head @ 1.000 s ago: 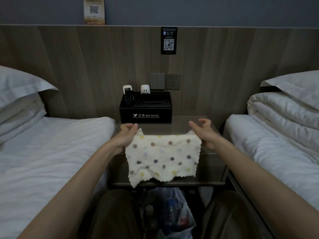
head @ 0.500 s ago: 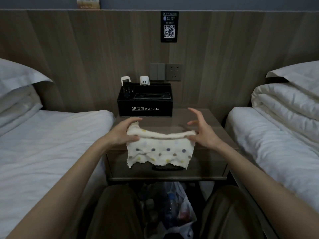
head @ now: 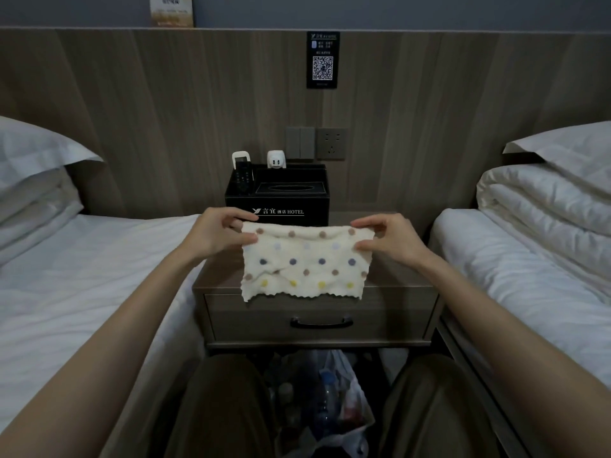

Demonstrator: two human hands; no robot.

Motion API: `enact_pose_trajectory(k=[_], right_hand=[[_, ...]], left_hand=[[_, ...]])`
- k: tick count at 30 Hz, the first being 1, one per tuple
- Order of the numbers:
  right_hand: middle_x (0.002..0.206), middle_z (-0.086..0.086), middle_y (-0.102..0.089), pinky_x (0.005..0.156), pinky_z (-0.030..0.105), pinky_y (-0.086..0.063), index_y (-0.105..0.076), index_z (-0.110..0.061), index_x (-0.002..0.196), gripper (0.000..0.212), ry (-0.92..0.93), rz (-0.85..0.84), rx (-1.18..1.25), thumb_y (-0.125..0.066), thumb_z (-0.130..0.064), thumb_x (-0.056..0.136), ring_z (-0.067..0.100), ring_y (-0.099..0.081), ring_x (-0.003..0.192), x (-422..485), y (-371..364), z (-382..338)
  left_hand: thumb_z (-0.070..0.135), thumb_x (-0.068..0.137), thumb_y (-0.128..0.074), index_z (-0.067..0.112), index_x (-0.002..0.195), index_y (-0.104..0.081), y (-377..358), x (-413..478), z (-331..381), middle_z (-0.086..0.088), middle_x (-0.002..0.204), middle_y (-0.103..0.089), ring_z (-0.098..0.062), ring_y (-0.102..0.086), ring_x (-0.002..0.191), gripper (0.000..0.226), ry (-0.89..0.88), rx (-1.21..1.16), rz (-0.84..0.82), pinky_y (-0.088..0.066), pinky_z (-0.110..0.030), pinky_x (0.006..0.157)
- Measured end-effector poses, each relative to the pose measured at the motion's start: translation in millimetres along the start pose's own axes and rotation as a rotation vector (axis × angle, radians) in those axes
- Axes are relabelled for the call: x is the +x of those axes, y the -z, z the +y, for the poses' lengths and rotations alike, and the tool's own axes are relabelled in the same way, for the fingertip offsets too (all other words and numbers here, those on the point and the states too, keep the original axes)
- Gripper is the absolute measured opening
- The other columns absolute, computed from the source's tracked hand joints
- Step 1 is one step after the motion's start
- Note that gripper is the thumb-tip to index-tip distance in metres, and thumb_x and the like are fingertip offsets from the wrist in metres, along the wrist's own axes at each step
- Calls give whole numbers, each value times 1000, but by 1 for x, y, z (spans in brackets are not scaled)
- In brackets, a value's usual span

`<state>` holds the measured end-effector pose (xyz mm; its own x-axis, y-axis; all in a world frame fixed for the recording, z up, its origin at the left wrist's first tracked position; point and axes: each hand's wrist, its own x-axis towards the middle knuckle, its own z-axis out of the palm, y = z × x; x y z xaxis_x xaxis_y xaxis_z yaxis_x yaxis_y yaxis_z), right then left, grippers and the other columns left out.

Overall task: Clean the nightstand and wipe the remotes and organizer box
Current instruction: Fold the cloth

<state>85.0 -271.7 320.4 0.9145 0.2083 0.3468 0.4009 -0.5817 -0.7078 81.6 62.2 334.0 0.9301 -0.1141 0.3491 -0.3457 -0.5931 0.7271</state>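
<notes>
Above the nightstand's (head: 390, 279) front edge, the left hand (head: 218, 231) and right hand (head: 388, 238) each pinch an upper corner of the dotted cloth (head: 304, 266), which hangs spread out. The organizer box (head: 277, 206) stands at the rear edge, with the remotes (head: 243, 175) upright in its left compartment. Judgement: wiping not begun; top, remotes and box all outstanding.

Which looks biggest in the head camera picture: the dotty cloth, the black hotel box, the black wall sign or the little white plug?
1. Dotty cloth, but it is nearest the camera, so first place is unsure.
2. Black hotel box
3. Black wall sign
4. Little white plug
</notes>
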Motion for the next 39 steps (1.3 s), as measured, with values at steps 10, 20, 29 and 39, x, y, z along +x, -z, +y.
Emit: enact_pose_trajectory(k=[10,20,29,39], right_hand=[[100,-3,-71,79,16,-45,-72,-14,108,20,109,133,-239,-61,-22,94,4,-62,89,3,20,-13],[89,4,-66,55,27,-53,-63,-17,105,17,-126,362,341,-66,-23,90,13,-63,67,59,64,-63],[92,0,-65,67,30,-58,-65,-16,100,10,-117,483,385,-64,-21,91,13,-64,76,134,107,-89],[104,-1,-67,74,30,-46,-73,-21,104,18,118,641,-326,-59,-28,94,11,-58,91,229,145,-66]], left_hand=[[29,81,-76,15,84,-73,11,3,8,3,79,-71,-16,-67,78,14,33,75,62,-53,-30,75],[24,94,-62,19,82,-52,28,53,69,2,77,-65,-12,-63,69,16,198,-555,104,-50,-27,66],[24,92,-65,18,80,-50,44,143,115,-1,75,-56,-8,-54,53,19,115,-504,242,-43,-17,40],[40,84,-70,14,96,-67,66,258,130,5,89,-64,-7,-57,83,29,-108,-50,307,-41,-16,64]])
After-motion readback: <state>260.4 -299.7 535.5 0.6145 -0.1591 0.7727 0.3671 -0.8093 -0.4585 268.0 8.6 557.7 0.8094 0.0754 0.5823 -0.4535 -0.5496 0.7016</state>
